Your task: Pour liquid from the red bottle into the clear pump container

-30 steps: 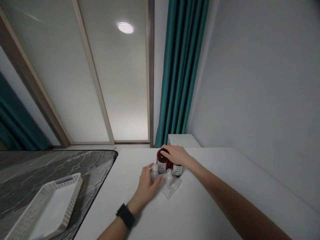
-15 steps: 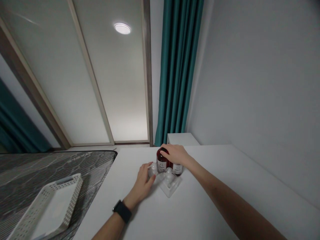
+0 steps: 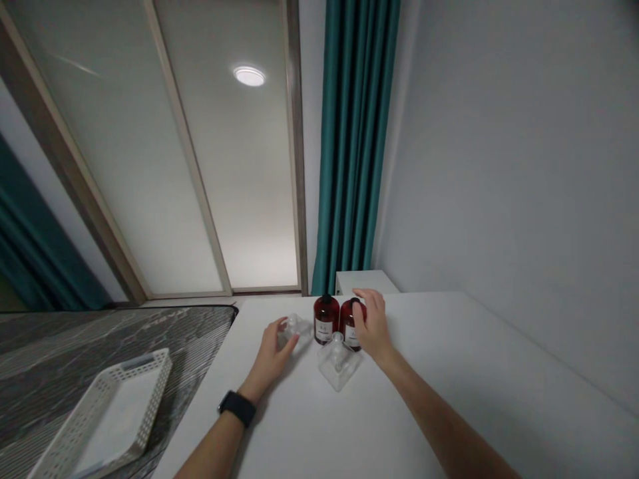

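Observation:
Two dark red bottles stand side by side on the white table [image 3: 399, 426]. My right hand [image 3: 372, 326] is wrapped round the right red bottle [image 3: 349, 327]. The left red bottle [image 3: 326, 319] stands free beside it. My left hand [image 3: 272, 352], with a black watch [image 3: 237, 407] on the wrist, is closed on a small clear bottle [image 3: 294, 327] to the left of the red ones. A second clear, square bottle [image 3: 338, 362] with a round stopper sits in front of the red bottles, untouched.
A white perforated tray [image 3: 107, 416] lies at the lower left on a dark marbled surface [image 3: 74, 346]. A teal curtain [image 3: 354, 140] hangs behind the table, with a low white cabinet [image 3: 364, 281] under it. A grey wall runs along the right.
My left hand has slid the small clear bottle leftwards, away from the group. My right hand has shifted from the top of the left red bottle to the right red bottle.

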### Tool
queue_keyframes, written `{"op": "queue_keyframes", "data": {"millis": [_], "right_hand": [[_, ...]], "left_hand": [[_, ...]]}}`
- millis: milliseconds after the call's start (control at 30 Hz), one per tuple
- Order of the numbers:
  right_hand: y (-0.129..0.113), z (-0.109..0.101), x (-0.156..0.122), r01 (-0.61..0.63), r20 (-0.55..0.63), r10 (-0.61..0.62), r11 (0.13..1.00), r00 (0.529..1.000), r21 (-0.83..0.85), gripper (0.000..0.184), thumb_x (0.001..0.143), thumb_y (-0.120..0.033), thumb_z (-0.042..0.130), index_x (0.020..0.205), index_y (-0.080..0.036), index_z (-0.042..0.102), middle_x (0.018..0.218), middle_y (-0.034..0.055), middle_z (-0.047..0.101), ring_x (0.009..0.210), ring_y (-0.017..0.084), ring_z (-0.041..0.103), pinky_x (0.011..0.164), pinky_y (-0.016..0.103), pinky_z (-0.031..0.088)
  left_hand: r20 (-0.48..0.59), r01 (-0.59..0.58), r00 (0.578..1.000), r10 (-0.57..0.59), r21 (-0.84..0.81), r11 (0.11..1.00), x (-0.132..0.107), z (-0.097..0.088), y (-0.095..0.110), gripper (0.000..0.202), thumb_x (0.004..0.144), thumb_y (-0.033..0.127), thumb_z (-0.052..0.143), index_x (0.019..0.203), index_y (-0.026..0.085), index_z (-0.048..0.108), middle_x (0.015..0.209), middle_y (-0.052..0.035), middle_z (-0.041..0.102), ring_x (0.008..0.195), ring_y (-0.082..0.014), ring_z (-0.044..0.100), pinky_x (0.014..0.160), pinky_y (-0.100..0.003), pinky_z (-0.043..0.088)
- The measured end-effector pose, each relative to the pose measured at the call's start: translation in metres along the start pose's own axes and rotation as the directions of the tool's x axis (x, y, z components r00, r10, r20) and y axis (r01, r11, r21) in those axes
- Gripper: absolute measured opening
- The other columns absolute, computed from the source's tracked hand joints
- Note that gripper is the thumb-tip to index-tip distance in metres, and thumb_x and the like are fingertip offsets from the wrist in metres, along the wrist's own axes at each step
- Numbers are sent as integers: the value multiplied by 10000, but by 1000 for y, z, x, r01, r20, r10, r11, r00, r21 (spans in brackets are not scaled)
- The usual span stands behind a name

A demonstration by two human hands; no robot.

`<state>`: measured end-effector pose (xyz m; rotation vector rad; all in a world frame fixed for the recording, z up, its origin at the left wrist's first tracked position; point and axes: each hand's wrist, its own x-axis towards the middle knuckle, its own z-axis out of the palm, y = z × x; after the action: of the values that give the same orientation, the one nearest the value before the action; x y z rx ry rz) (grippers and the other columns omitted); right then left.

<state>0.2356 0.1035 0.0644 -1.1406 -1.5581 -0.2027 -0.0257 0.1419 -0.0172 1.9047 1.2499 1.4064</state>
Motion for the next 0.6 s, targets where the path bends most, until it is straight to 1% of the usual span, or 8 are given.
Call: {"op": "queue_keyframes", "data": {"millis": [33,100,267,400,467,500,533,600], "right_hand": [[0,-1,-11,-21,-58,23,999,998,25,257,973,-270,395,1120,-189,590,1062,123,623,1037,276,557,955,469,433],[0,-2,-31,-93,-106,102,992,989,86,209,957,-275,414,1048,-202,587,1006,111,612,984,276,557,908,468,448],[-6,-6,-56,-138,9,138,980,990,143,215,971,-244,395,878,-233,589,857,60,617,829,224,598,758,368,496],[-11,-2,-63,-197,113,176,959,978,206,170,970,-270,422,1022,-233,580,823,26,605,714,186,590,670,322,501],[-13,2,-66,-244,144,213,938,966,246,211,965,-287,433,1139,-237,541,799,6,592,673,175,588,632,307,503],[-13,4,-68,-259,149,226,927,963,270,246,965,-295,434,1191,-239,515,795,0,587,664,172,590,619,302,504],[-14,6,-69,-268,152,232,917,961,296,282,967,-301,432,1236,-240,489,796,-3,582,659,170,592,612,300,506],[-15,8,-70,-276,169,230,900,958,338,333,973,-301,426,1299,-239,451,797,-6,577,655,167,595,612,297,511]], "left_hand": [[-10,2,1000,-2,3,1000,0,0,-1,511,843,507,683,1231,189,586,1180,-165,658,1107,-321,637,1014,-548,478],[-30,5,1000,-4,17,1000,1,0,-3,527,839,531,681,1220,179,584,1172,-170,658,1102,-324,642,1001,-551,484],[-79,7,997,4,137,991,4,0,-5,523,859,524,640,1223,154,572,1172,-174,641,1122,-333,614,988,-557,486],[-180,18,983,23,219,976,6,-7,0,575,841,519,628,1265,145,526,1158,-159,591,1133,-352,559,997,-591,464],[-284,-23,953,103,272,962,4,-14,10,614,855,469,607,1343,131,449,1235,-180,530,1185,-362,518,1030,-603,436],[-327,-80,926,188,316,945,2,-17,17,586,872,418,586,1363,141,425,1294,-185,493,1248,-365,475,1075,-605,396],[-333,-163,897,290,361,918,-2,-19,25,547,872,366,583,1354,159,430,1321,-177,474,1285,-364,448,1112,-602,357],[-224,-347,861,456,396,850,-13,-18,43,436,868,273,582,1288,214,483,1307,-148,487,1267,-343,469,1111,-567,366]]}}
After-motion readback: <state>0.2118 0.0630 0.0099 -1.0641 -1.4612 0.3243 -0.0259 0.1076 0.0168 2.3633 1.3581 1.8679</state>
